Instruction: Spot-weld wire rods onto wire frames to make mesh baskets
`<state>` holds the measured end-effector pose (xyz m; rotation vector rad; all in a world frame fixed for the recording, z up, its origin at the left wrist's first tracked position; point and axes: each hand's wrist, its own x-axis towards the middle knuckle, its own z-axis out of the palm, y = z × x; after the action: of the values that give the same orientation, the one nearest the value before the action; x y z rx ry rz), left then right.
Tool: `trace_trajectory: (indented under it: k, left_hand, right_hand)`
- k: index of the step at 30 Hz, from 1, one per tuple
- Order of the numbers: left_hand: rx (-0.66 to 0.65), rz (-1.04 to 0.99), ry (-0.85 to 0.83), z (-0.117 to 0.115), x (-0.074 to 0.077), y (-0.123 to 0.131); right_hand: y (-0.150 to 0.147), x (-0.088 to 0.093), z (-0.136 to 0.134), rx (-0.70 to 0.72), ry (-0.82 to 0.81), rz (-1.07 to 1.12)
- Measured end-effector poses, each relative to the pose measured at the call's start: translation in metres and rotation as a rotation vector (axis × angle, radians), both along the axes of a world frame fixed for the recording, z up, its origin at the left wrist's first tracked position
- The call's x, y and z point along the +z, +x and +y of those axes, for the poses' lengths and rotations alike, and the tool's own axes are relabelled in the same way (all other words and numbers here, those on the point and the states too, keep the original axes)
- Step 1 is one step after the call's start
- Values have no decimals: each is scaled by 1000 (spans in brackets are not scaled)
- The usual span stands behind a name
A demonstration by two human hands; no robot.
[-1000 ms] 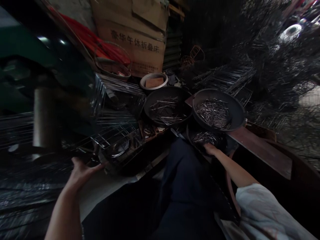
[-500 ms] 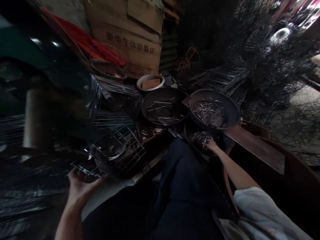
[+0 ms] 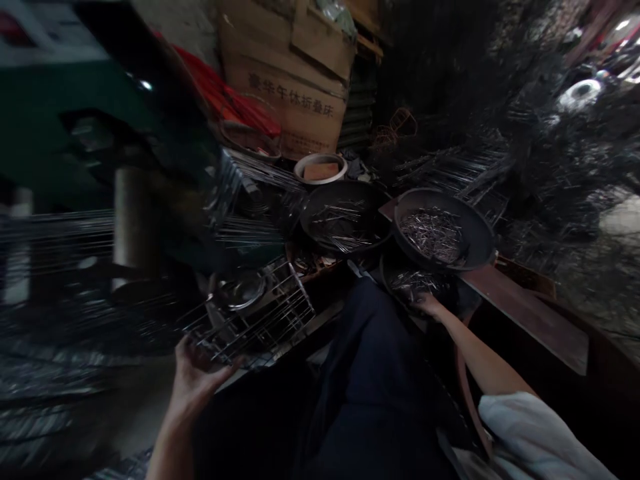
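Observation:
My left hand (image 3: 200, 377) grips the near end of a wire rack (image 3: 273, 317), with the thumb along one side and the fingers on the other. The rack, made of crossed thin metal rods, lies tilted beside a round metal ring-shaped part (image 3: 243, 292). My right hand (image 3: 429, 305) reaches into a low dark pan (image 3: 387, 273) of short metal pins (image 3: 413, 280). Its fingers are bent down among the pins at the near side; dimness and blur hide what they hold. A larger pan (image 3: 477, 230) of similar pins overlaps behind it.
Another dark pan (image 3: 320, 197) holds longer rods. Behind it stand a pale bowl (image 3: 303, 173) with a brick-like block (image 3: 321, 172) and a cardboard box (image 3: 285, 60). A brown plank (image 3: 535, 317) juts out at the right. A machine with a cylinder (image 3: 133, 220) stands at left.
The view has turned left, so everything sits further right in the picture. My left hand keeps its grip on the wire rack. My right hand stays in the low pan.

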<state>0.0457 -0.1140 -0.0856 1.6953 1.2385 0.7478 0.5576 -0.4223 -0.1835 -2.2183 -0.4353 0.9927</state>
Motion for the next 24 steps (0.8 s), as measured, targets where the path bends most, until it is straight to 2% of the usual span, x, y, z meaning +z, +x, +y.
trace_trajectory:
  k: [2, 4, 8, 12, 15, 17, 19, 24]
  left_hand:
    - [-16, -78, -18, -4, 0, 0]
    - [-32, -135, -20, -8, 3, 2]
    - [-62, -237, -21, -11, 7, 4]
    - [-80, -302, -3, -18, 4, -3]
    - [-89, -316, -6, -24, 2, -10]
    - [-87, -330, -20, -27, 3, -14]
    - [-84, -351, -28, -30, 4, -18]
    - [-73, -372, -8, -33, 4, -23]
  right_hand:
    - [-8, 21, 10, -2, 83, -22]
    - [-18, 46, 30, 33, 185, -14]
    - [-67, 116, 98, 208, 428, 183]
    - [-142, 198, 160, 569, 557, 347]
    - [-188, 239, 194, 940, 555, 383]
    - [-212, 250, 213, 1145, 586, 220]
    - [-232, 249, 228, 1284, 655, -66]
    - [-266, 216, 242, 1492, 748, -686]
